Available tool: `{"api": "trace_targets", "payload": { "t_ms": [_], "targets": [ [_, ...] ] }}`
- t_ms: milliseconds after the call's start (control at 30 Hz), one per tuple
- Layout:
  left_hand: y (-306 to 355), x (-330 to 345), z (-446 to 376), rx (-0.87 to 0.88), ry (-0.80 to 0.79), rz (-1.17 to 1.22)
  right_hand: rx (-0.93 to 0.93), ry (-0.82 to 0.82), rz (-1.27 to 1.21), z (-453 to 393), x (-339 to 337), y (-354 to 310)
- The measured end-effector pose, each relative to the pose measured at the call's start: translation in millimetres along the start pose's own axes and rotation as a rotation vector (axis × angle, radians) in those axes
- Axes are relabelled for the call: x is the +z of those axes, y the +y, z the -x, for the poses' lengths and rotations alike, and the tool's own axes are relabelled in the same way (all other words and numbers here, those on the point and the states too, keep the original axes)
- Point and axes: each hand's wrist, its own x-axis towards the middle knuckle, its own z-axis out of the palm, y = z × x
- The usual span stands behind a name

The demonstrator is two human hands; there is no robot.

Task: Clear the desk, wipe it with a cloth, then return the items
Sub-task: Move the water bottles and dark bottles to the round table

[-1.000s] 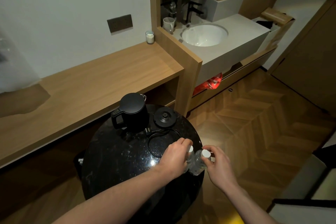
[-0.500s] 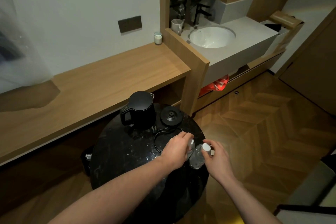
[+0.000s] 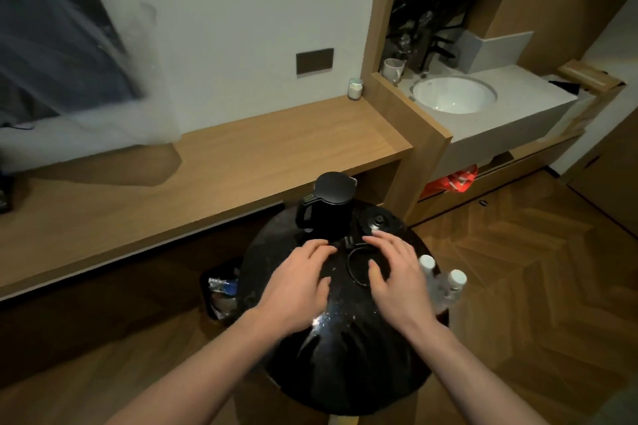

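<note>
From the head camera the light is dim, and the round black table point(image 3: 345, 348) swallows much detail. The black kettle point(image 3: 329, 207) at its far edge shows mostly as a silhouette; what it holds cannot be seen. Beside it on the right the kettle base point(image 3: 379, 221) is half covered by fingertips, and the black cord point(image 3: 355, 272) loops between the two hands, partly under them. Two clear water bottles point(image 3: 442, 283) with white caps stand at the table's right edge, just beside the right wrist; their bodies are hard to make out against the dark top, and their fill level cannot be read.

The left hand point(image 3: 300, 283) and right hand point(image 3: 393, 272) both hover over the table's far half with fingers spread and loose, gripping nothing; whether they touch the surface cannot be told.

The wooden desk point(image 3: 214, 166) runs behind the table, its left end cut off. A small glass jar point(image 3: 355, 88) with something white inside sits at its far right corner.

A bin point(image 3: 221, 290) under the desk holds crumpled rubbish, barely legible.
</note>
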Motion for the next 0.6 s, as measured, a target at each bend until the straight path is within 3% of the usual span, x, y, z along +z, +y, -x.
{"api": "trace_targets", "payload": {
  "t_ms": [333,600],
  "targets": [
    [-216,-103,241,-0.494,0.128,-0.232,-0.245,-0.586,0.09,58,178,-235],
    [-337,-157,405,-0.812,0.161,-0.342,-0.466,-0.778,0.332,104,297,-360]
  ]
}}
